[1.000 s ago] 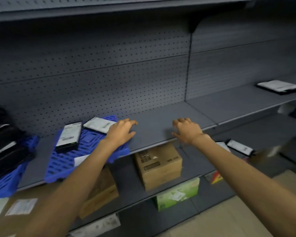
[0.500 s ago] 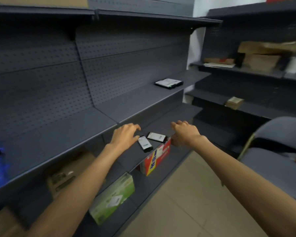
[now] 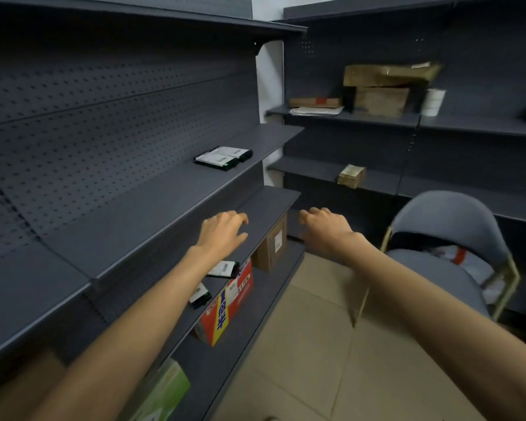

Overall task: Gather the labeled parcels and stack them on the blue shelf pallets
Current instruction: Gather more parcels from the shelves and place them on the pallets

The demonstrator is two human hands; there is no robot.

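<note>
— What have the hands got?

— Nothing. The left hand (image 3: 222, 230) is stretched out with its fingers loosely spread. The right hand (image 3: 324, 227) has its fingers bent loosely downward and grips nothing. Both hang in the air near the far end of the lower shelf (image 3: 268, 205); I can't tell whether the left one touches it.

— And the parcels?

— A black pair (image 3: 223, 154) with white labels lies side by side, touching, on the middle shelf (image 3: 164, 202), well beyond the left hand. Two lower parcels (image 3: 223, 268) sit at the front edge of the lower shelf, and the left forearm covers part of them.

— What else is close?

— Underneath, on the bottom shelf, there's a red box (image 3: 228, 302), a brown box (image 3: 271, 247) past it and a green box (image 3: 164, 390) nearer us. A grey chair (image 3: 447, 226) stands just right of the right arm with a white bag (image 3: 468, 262) on its seat. On the end wall's shelving are a cardboard stack (image 3: 380, 89) and a small box (image 3: 351, 176).
</note>
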